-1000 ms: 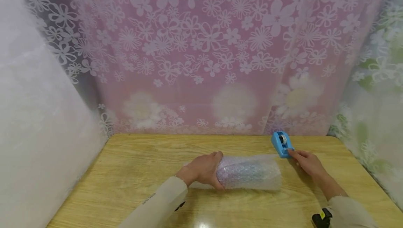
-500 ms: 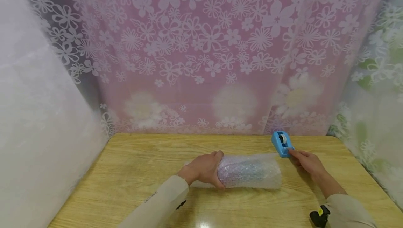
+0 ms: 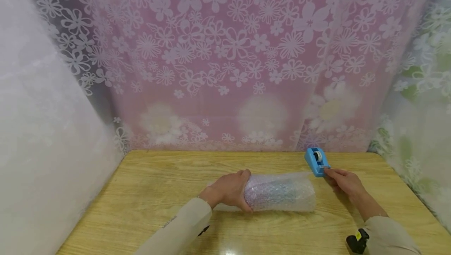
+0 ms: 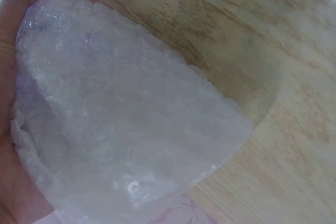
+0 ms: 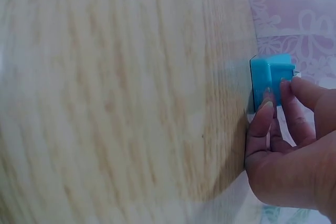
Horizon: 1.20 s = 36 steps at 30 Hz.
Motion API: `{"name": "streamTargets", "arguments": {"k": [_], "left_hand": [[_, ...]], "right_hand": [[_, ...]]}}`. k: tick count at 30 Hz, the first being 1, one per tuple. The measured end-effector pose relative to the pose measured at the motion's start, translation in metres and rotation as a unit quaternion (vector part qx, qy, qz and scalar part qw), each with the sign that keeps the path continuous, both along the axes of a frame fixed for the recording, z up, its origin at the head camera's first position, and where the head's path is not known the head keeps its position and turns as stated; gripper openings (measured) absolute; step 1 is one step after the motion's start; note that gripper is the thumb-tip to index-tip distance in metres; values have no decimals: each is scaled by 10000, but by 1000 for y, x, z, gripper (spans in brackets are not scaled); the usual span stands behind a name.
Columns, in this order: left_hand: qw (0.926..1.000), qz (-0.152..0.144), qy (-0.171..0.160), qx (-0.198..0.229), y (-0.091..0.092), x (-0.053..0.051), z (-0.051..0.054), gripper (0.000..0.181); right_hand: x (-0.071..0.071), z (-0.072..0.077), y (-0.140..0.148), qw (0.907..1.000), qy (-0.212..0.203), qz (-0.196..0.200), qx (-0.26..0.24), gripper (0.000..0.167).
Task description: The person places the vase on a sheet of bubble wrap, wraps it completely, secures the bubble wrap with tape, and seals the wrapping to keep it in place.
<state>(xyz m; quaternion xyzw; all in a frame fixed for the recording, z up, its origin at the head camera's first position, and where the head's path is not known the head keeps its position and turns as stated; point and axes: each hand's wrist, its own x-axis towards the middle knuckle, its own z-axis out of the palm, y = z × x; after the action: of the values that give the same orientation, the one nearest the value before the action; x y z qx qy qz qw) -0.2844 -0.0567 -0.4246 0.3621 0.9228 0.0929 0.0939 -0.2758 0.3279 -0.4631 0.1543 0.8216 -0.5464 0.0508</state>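
A cylindrical bundle in clear bubble wrap (image 3: pixel 282 192) lies sideways on the table, with purple and blue showing through. My left hand (image 3: pixel 230 188) grips it around its left-middle part, thumb on the near side and fingers over the far side. Loose layers of bubble wrap (image 4: pixel 136 98) fill the left wrist view. Beyond the bundle's right end stands a blue tape dispenser (image 3: pixel 314 160) with a small roll in it. My right hand (image 3: pixel 347 182) is at its cutter end, thumb and forefinger pinching the tape there. The tape itself is barely visible in the right wrist view, where the dispenser (image 5: pixel 272 72) shows from the front.
The wood-grain table (image 3: pixel 158 176) runs back to a pink floral curtain (image 3: pixel 218 102). A white sheet (image 3: pixel 53 129) hangs at the left, and a green-and-white floral sheet (image 3: pixel 415 149) at the right.
Both hands keep nearly the same places and holds. The bundle and dispenser stay where they were; only the head view shifts very slightly.
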Motion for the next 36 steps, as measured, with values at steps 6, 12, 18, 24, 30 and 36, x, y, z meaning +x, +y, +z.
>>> {"name": "streamTargets", "arguments": {"k": [6,12,18,24,30,36], "left_hand": [[10000,46,8,20,0,0,-1,84],[10000,12,45,26,0,-1,-2,85],[10000,24,0,22,0,-2,-4,86],[10000,37,31,52,-1,-2,-5,86],[10000,-14,60,75,-1,-2,-5,87],[10000,-11,-19,65,1,1,-4,86]], "right_hand": [[1,2,1,10000,-62,56,-4,70],[1,2,1,10000,-62,-4,-35,72],[1,0,1,10000,13,-17,38,72],[-1,-3,1,9999,37,-92,-54,76],[-1,-2,5,9990,-50,-112,-426,72],[-1,-3,12,9929,-240,244,-1135,69]]}}
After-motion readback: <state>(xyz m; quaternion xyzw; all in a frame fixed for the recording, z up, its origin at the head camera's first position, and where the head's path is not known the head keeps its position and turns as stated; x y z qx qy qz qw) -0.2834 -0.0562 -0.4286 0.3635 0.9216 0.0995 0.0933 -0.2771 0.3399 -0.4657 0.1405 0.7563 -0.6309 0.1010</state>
